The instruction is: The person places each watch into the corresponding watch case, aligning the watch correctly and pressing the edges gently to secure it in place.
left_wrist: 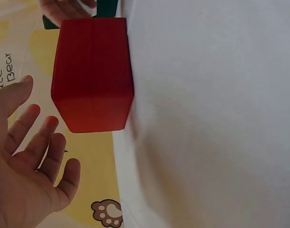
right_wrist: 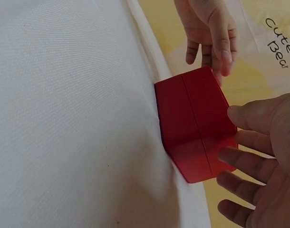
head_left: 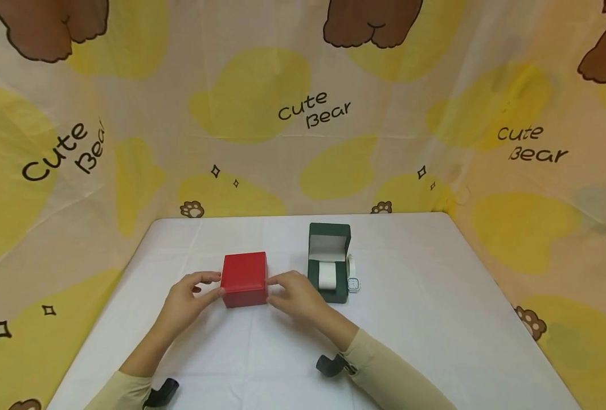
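Nearby, green box [head_left: 328, 262] stands open, red box [head_left: 244, 279] closed.

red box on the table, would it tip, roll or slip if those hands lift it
The red box looks stiff, with flat faces and sharp edges, so it probably won't roll or sag. It sits squat on the white table, so tipping seems unlikely. Its sides look smooth, so the left hand and right hand may need firm pressure from both sides.
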A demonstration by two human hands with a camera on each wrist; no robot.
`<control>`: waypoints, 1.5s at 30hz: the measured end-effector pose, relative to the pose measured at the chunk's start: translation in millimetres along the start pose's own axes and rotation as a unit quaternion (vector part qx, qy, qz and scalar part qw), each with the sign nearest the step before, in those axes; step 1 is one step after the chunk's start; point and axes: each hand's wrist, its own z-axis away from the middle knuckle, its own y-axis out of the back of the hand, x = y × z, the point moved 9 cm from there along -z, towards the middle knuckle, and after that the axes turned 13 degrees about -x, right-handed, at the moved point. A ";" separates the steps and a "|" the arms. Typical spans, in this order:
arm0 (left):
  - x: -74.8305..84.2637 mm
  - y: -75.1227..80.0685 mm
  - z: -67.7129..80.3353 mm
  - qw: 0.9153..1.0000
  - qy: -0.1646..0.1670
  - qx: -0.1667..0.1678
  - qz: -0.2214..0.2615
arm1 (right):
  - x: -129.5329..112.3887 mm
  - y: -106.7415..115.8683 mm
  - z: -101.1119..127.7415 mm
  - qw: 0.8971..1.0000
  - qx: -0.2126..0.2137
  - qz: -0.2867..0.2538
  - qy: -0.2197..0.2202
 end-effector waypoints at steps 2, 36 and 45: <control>3.7 2.4 -0.6 1.000 -0.002 0.003 -0.003 | -0.6 0.2 2.5 1.000 0.000 0.009 0.006; 61.2 -44.3 -24.4 0.994 -0.022 -0.079 0.067 | 12.2 38.6 51.0 0.998 0.055 0.038 0.021; 84.0 -63.6 -38.8 0.992 -0.046 -0.098 0.071 | 23.4 51.1 67.7 0.997 0.062 0.038 0.024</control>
